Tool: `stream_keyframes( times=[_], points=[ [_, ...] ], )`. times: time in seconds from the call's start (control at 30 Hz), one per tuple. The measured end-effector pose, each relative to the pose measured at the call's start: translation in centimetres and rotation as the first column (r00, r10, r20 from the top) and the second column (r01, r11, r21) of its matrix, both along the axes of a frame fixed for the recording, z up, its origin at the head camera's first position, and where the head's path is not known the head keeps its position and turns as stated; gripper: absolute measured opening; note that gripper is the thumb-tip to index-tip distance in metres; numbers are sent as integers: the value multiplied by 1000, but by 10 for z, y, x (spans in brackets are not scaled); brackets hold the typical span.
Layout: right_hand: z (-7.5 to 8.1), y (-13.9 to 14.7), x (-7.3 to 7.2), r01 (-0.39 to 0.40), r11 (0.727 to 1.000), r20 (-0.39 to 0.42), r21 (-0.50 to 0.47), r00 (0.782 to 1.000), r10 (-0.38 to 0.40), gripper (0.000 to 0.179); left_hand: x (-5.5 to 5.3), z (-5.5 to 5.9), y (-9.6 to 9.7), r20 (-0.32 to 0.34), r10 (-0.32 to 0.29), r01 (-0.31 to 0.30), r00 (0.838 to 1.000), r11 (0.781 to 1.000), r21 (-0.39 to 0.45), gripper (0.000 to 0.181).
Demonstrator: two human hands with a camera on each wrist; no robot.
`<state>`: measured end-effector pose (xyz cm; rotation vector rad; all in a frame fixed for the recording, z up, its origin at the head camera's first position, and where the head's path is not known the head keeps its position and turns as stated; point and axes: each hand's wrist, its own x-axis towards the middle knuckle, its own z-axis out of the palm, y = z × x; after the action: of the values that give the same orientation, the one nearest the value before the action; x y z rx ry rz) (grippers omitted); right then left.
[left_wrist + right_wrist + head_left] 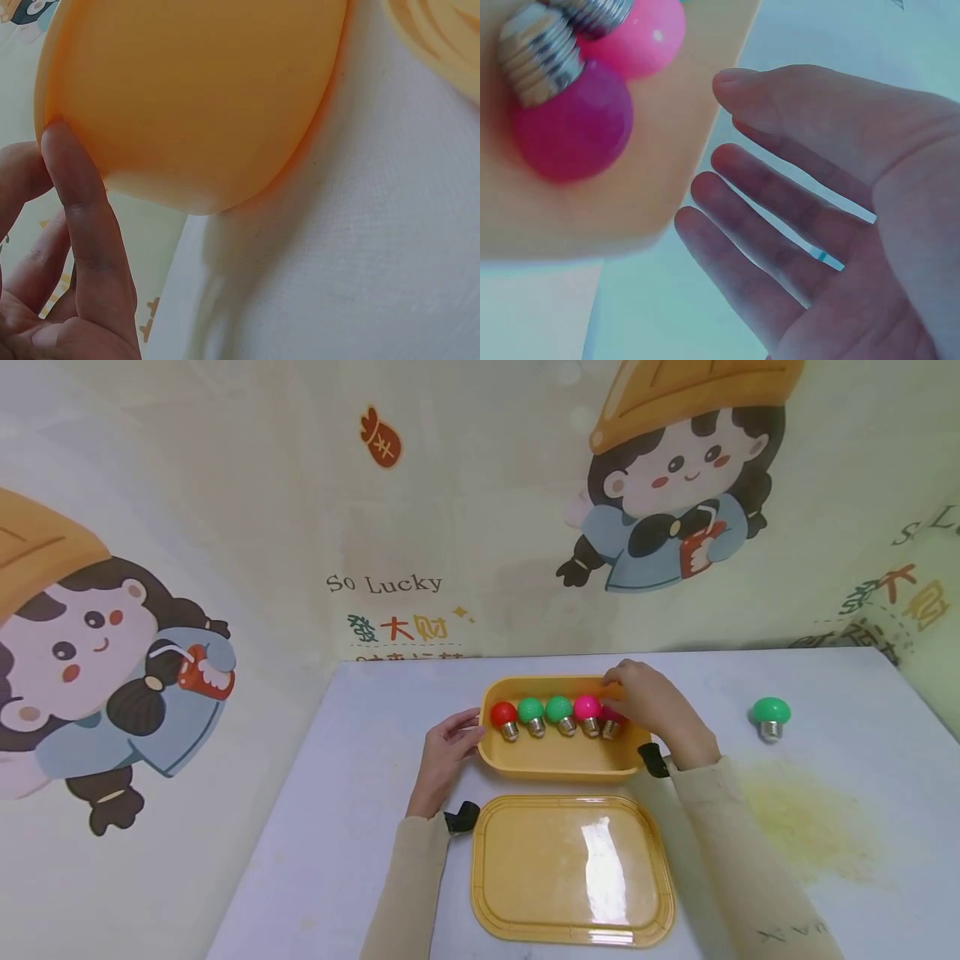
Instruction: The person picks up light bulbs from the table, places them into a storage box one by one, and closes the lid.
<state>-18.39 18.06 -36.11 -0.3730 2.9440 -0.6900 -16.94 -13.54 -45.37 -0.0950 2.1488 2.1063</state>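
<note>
A yellow plastic box [570, 762] holds a row of small bulbs with metal screw bases: a red bulb [504, 715], two green bulbs [531, 710], a pink bulb [588, 707] and a magenta bulb [574, 124] at the right end. My left hand [450, 745] touches the box's left end, fingertips at the rim in the left wrist view. At the far right corner of the box is my right hand [647, 700]. Its fingers are spread and hold nothing in the right wrist view, with the fingertips beside the box wall.
A yellow lid [555, 868] lies flat on the white table [322, 827] in front of the box. One more green bulb [771, 717] stands apart at the right, base down. Behind the table rises a wall [480, 510] with cartoon prints.
</note>
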Motion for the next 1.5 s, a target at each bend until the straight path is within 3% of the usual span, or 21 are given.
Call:
stream_keyframes(
  times=[0.17, 0.4, 0.53, 0.67, 0.87, 0.97, 1.5],
  points=[
    [1, 10, 4, 35, 999, 3, 2, 999, -35, 30, 0, 4, -1, 34, -14, 14, 999, 1000, -3, 40],
    [-10, 27, 8, 53, 999, -66, -8, 996, -53, 29, 11, 28, 0, 49, -30, 31, 998, 999, -30, 40],
    [-18, 37, 11, 59, 998, -102, -10, 993, -60, 29, 14, 32, 0, 39, -35, 36, 999, 999, -23, 40],
    [-22, 48, 12, 58, 998, -117, -12, 991, -59, 30, 12, 29, -1, 39, -36, 37, 999, 999, -25, 40],
    [-26, 63, 14, 70, 997, -119, -15, 990, -71, 30, 3, 6, -4, 36, -12, 13, 999, 1000, -22, 40],
    [-27, 71, 16, 74, 997, -133, -13, 988, -75, 30, 2, 0, -4, 16, 8, -8, 1000, 1000, -27, 36],
    [-37, 118, 23, 65, 998, -226, -6, 972, -65, 28, 1, -2, 0, -6, 3, -3, 1000, 1000, -13, 34]
  ],
)
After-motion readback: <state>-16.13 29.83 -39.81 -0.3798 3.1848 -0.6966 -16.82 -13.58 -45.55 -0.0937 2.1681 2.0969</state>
